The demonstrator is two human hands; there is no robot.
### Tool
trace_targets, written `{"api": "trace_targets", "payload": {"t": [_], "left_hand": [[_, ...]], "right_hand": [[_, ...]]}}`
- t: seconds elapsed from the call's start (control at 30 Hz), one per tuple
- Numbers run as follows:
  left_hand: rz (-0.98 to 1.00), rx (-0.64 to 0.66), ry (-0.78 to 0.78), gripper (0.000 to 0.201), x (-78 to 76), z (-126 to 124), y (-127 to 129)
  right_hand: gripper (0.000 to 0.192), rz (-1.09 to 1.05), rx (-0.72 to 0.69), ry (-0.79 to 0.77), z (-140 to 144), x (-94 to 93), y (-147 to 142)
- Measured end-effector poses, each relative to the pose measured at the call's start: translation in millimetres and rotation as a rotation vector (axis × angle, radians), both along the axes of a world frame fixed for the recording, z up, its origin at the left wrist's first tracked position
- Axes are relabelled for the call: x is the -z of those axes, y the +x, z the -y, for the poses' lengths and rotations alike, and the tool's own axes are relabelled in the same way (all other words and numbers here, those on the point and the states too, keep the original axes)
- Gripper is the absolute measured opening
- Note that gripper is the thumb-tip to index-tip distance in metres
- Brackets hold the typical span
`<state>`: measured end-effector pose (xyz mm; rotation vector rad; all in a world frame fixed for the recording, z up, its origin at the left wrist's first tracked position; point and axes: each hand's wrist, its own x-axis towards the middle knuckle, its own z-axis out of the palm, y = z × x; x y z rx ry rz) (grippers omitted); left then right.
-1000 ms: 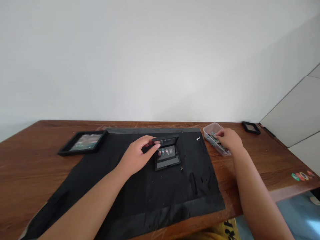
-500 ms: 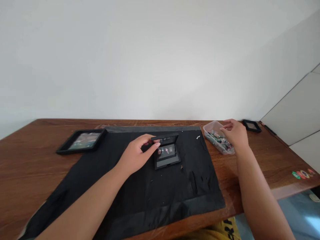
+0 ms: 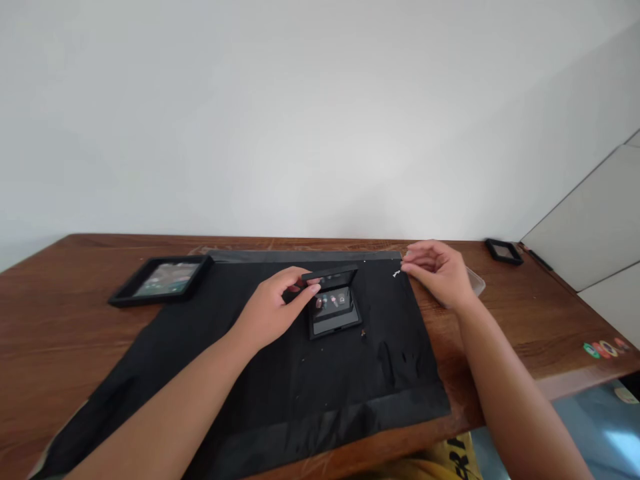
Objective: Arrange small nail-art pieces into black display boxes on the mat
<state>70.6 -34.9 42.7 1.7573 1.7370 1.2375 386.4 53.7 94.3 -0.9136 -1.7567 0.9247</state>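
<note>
Black case [image 3: 336, 325] sits just below the centre of the frame, its lid tilted up and pinched at the left edge between thumb and fingers of the left hand [image 3: 275, 307], probably to stop it falling over the small pieces inside. The right hand [image 3: 440, 272], right of centre, has its thumb and fingertips drawn close; whether they pinch anything, I cannot tell. A clear container [image 3: 476, 283] lies partly hidden behind it, presumably kept within easy reach. The dark mat [image 3: 280, 400] beneath the case likely protects the table [image 3: 540, 327]. Farther out are a larger frame [image 3: 167, 279] at left and a smaller frame [image 3: 503, 251] at right.
</note>
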Motion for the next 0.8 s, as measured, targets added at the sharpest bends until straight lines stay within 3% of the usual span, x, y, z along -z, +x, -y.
{"api": "trace_targets", "payload": {"t": [0.13, 0.33, 0.57, 0.8], "left_hand": [[-0.017, 0.02, -0.004, 0.041, -0.7, 0, -1], [-0.026, 0.046, 0.005, 0.043, 0.4, 0, -1], [-0.054, 0.086, 0.009, 0.043, 2.1, 2, -2], [-0.081, 0.088, 0.0, 0.046, 1.4, 2, -3]], "right_hand": [[0.03, 0.022, -0.245, -0.055, 12, 15.3, -23], [0.024, 0.045, -0.39, -0.119, 25, 36.7, -50], [0.025, 0.013, -0.391, -0.242, 24, 54.6, -66], [0.033, -0.022, -0.389, -0.31, 18, 57.2, -63]]}}
